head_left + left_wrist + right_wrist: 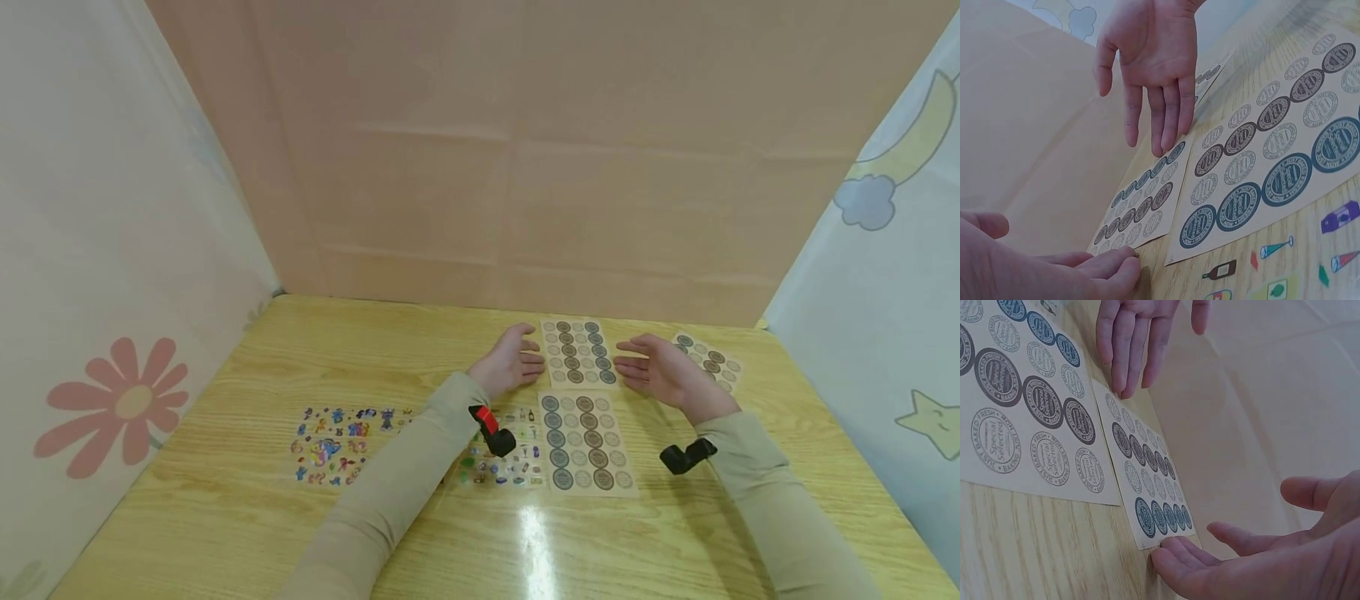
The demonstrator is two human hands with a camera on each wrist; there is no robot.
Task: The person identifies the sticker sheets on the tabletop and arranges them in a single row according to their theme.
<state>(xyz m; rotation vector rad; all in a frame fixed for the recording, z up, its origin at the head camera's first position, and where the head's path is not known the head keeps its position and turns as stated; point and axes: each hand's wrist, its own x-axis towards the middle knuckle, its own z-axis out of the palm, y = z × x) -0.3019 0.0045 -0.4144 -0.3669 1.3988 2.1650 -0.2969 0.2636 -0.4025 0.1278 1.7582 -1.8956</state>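
The person's right hand point(663, 375) and its forearm partly hid the small tilted sheet point(716, 357) at the table's far right, so its full outline could not be made out. The left sleeve point(408, 467) crossed the character sticker sheet point(330, 446) and the bottle-and-drink sheet point(525, 454), covering where the two came closest. On the far round-sticker sheet point(577, 354), lying flat between the two hands toward the back of the table point(225, 467), the lettering was too small to read from the head view. The left hand point(510, 364) stood at that sheet's left edge and the right at its right edge; whether the fingertips touched the paper could not be told. Both hands held their fingers nearly straight and close together, with narrow gaps, thumbs set apart. Each wrist view cut off part of its own hand. The near round-sticker sheet point(588, 443) lay just in front, beside the bottle-and-drink sheet. Black wrist devices sat at both cuffs, the left one point(501, 442) with a red piece. A creased pinkish backdrop point(517, 167) rose behind the table, between pale side panels with a flower point(135, 402) and a moon point(926, 133).
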